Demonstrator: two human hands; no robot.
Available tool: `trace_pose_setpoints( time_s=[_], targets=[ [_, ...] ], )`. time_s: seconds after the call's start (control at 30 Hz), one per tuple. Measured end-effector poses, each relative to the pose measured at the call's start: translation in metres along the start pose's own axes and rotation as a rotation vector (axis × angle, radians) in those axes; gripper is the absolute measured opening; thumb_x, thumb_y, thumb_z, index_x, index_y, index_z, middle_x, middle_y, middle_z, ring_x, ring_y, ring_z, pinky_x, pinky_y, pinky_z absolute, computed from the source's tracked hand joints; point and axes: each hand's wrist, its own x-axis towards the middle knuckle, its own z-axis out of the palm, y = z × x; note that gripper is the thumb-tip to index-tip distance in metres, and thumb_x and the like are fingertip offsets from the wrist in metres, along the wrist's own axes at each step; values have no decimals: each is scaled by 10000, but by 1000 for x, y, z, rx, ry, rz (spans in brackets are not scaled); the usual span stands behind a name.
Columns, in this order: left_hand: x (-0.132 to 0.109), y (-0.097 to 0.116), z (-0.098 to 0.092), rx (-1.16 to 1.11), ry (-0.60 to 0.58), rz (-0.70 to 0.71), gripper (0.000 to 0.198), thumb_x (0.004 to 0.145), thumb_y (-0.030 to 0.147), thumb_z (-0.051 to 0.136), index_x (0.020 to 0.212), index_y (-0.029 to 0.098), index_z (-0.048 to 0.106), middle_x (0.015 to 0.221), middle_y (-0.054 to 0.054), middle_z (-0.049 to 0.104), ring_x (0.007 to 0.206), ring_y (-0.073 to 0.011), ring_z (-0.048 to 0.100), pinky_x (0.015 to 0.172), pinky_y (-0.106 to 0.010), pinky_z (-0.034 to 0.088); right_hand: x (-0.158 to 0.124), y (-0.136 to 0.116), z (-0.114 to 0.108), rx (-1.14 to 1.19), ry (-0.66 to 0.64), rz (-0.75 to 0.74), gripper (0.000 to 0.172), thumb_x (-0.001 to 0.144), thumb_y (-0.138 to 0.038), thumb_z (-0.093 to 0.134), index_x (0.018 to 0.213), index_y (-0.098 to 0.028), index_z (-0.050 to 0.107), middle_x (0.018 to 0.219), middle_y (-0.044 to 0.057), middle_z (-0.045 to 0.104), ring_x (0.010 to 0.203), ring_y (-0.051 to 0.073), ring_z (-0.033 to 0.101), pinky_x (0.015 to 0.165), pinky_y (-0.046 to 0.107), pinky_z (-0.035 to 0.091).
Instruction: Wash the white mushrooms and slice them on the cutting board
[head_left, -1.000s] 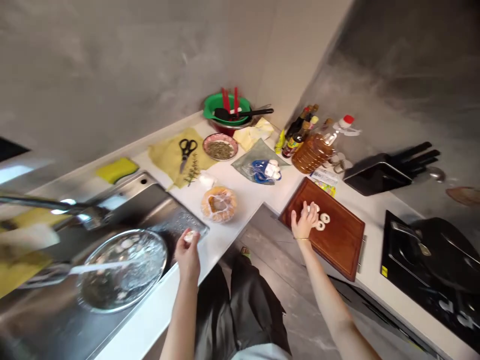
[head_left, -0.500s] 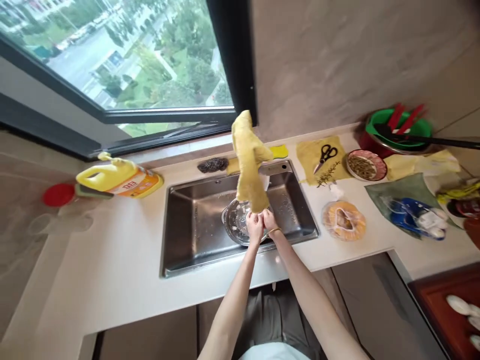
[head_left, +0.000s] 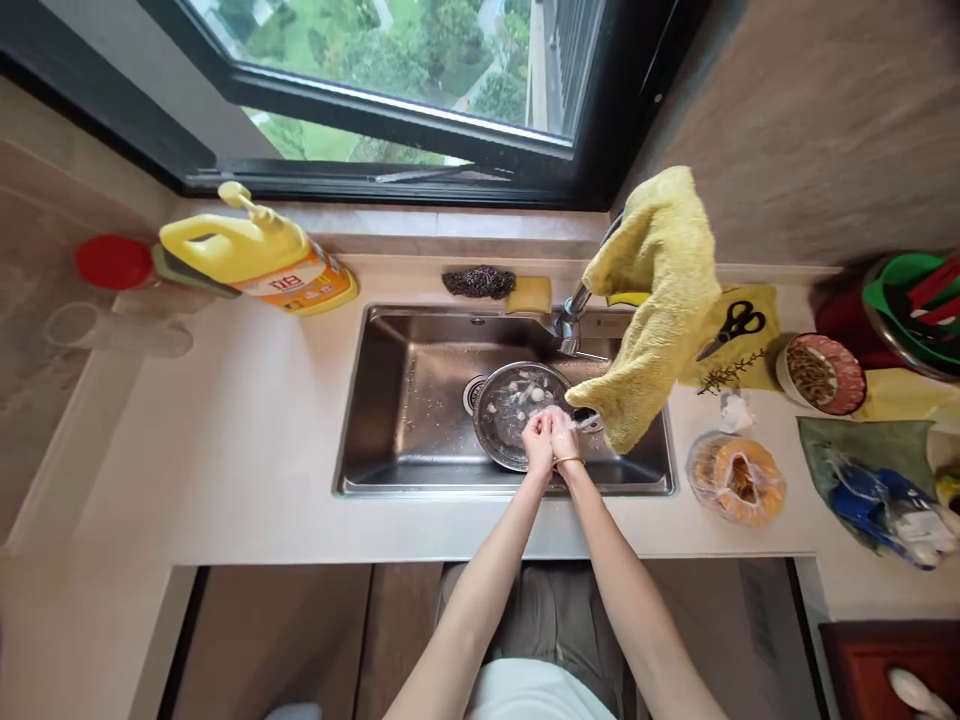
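Held left hand (head_left: 536,442) and right hand (head_left: 564,436) together over the near side of the metal bowl (head_left: 482,430), curled inward; could not tell whether grasping anything. Had the bowl resting near the middle of the sink (head_left: 405,430), with white pieces (head_left: 537,395) in it, presumably to catch runoff below the tap (head_left: 568,330). Saw yellow cloth (head_left: 667,290) draped there, perhaps to dry, close by the right hand. Found open steel to the bowl's left for sideways room, but the sink's front rim just behind both hands. Beyond its right edge, on the table (head_left: 225,470), saw an orange bundle (head_left: 765,480) in clear wrap.
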Motion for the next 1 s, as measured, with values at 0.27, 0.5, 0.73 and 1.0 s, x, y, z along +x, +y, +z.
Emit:
trace_pose_setpoints(
  time_s=[0.27,0.5,0.73,1.0],
  targets=[
    [52,-11,-33,734,-92,179,431,820,158,507,1249,186,537,1276,-128,545,1190,-237,484,1007,-358,360,7,23,-15,193,171,265,90,704,-216,593,730,-214,507,547,-82,537,484,69,541,476,163,465],
    [106,-21,-22,897,-416,35,279,825,170,525,1089,156,615,1158,-165,591,1113,-274,534,951,-388,385,7,27,-29,285,71,343,130,650,-133,618,707,-210,531,585,-38,590,548,98,593,531,214,526],
    [72,-21,-29,692,-506,30,397,955,319,273,1142,144,575,1095,-117,648,978,-190,599,874,-319,452,6,25,-12,238,13,356,172,689,-341,669,734,-196,587,572,-34,596,486,80,558,486,185,499],
    [36,-3,-38,807,-411,418,285,848,240,476,1068,211,656,1161,-108,530,1108,-233,480,970,-384,372,-4,-1,6,88,11,216,357,838,-487,533,909,-147,615,686,2,627,584,115,596,511,225,498]
  ],
)
